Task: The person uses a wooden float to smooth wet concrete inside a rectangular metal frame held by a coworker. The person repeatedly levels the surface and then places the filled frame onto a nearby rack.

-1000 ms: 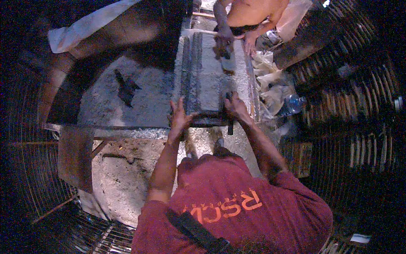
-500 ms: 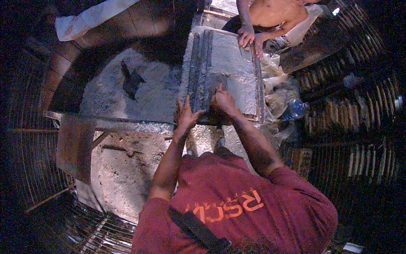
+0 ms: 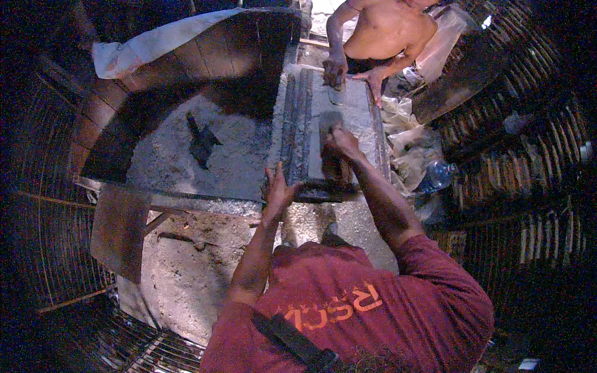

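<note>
A shallow tray-like frame (image 3: 383, 146) lies before me, covered with pale, powdery material (image 3: 359, 112). My right hand (image 3: 344, 144) is closed over a long, dark, flat tool (image 3: 330, 122) pressed on this surface; its handle is hidden under my fingers. My left hand (image 3: 280, 189) rests with thumb and fingers spread at the near left corner of the frame, beside dark lengthwise rails (image 3: 300, 127). Across from me, a co-worker's hand (image 3: 334, 69) holds a small flat-bladed tool (image 3: 336, 96) on the same surface. The co-worker's other hand (image 3: 374, 81) leans on the frame's far right corner.
To the left stands a large wooden bin (image 3: 199, 55) with grey powder (image 3: 165, 149) and a dark scoop-like tool (image 3: 202, 142) in it. White cloth (image 3: 155, 43) hangs over its rim. Crumpled plastic sheeting (image 3: 407, 133) and a clear bottle (image 3: 436, 176) lie right of the frame.
My right hand has shifted slightly right, and more of the dark tool shows. The co-worker's hand has moved left from the frame's corner with the flat-bladed tool. The view has shifted slightly.
</note>
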Motion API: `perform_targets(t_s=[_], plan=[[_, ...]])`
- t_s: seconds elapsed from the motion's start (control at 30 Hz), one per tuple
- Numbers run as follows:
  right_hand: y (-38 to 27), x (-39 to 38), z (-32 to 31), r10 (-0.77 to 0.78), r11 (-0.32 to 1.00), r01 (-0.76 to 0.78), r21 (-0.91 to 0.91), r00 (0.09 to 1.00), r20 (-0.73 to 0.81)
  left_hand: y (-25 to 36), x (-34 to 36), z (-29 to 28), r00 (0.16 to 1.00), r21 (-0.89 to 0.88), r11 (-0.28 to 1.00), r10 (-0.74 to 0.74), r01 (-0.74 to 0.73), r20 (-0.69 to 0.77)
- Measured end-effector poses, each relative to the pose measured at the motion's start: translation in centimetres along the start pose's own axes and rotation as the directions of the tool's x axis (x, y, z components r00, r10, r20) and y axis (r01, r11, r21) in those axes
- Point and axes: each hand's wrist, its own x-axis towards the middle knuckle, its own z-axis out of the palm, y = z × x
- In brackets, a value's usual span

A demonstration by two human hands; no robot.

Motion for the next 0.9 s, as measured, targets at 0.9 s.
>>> perform_targets(t_s=[0.9], plan=[[6.5, -15.9, -8.6, -0.126, 0.801, 0.24, 0.549, 0.963, -0.238, -1.7, -0.9, 0.5, 1.0, 0.096, 0.995, 0.006, -0.003, -0.025]])
